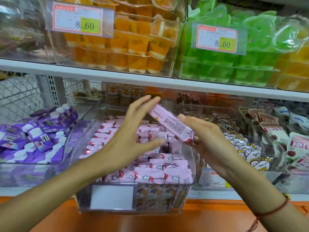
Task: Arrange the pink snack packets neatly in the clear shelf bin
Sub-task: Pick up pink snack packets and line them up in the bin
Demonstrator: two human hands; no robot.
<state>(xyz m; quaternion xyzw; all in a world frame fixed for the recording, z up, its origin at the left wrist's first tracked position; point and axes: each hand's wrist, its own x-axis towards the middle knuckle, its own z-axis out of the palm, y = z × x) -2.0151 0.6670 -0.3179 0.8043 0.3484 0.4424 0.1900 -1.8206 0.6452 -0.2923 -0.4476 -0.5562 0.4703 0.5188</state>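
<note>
A stack of pink plastic snack packets, printed side up, was held tilted above the clear plastic shelf bin, its far end pointing toward eleven o'clock; the right hand gripped its near end from below, thumb laid along the top and fingers curled under; the left hand stood wide, fingers straight and spread, their tips touching the far end of the stack, thumb stretched toward three o'clock. Below them the bin was filled with more pink cloud-printed packets, rows standing on edge at nine o'clock and along the front, others lying loose in the middle; a blank white label holder sat on the bin's front wall. At nine o'clock of the bin lay purple cartons with white caps in another clear bin; at three o'clock were clear bags printed with white bears and flowers, then red-and-white pouches further out. On the white shelf at twelve o'clock stood orange jelly cups and green jelly cups, each behind a price tag; a red string bracelet circled the right wrist.
</note>
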